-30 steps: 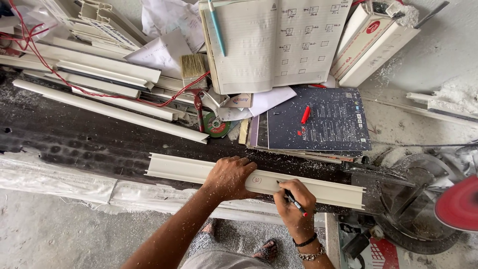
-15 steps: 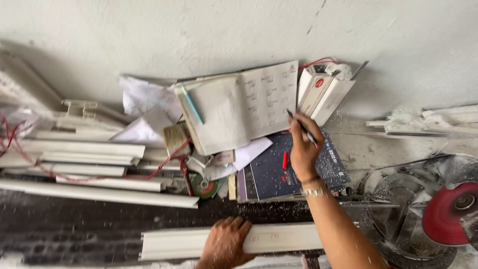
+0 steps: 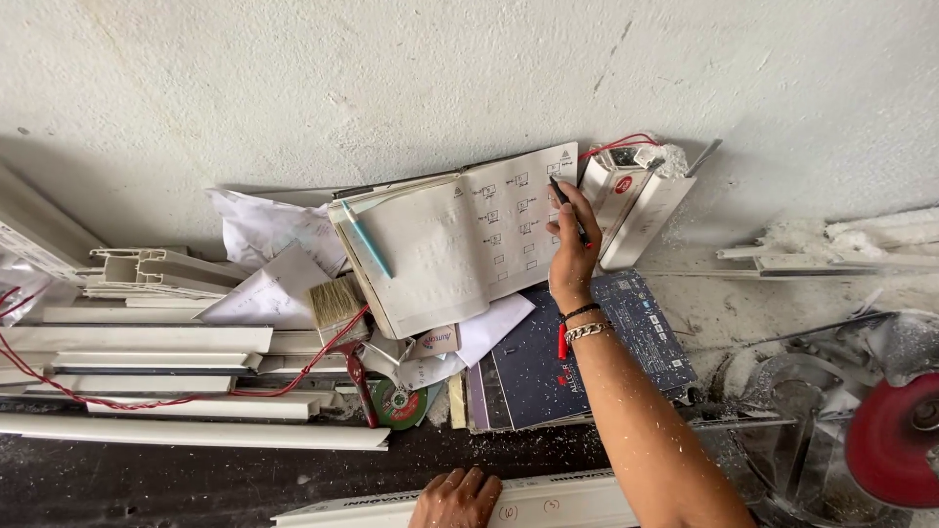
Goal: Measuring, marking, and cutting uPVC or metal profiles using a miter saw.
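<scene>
At frame centre the right hand (image 3: 572,259) pinches a dark pen (image 3: 567,208) with its tip on the open notebook (image 3: 460,244), whose pale page of small drawn boxes leans on the rough white wall (image 3: 391,78). At the bottom edge the left hand (image 3: 456,499) lies flat, fingers spread, on a white plastic profile (image 3: 548,504) with circled marks, uncut by the look of it, on the dusty dark surface (image 3: 147,484). The red-disc saw (image 3: 895,435) sits at lower right.
</scene>
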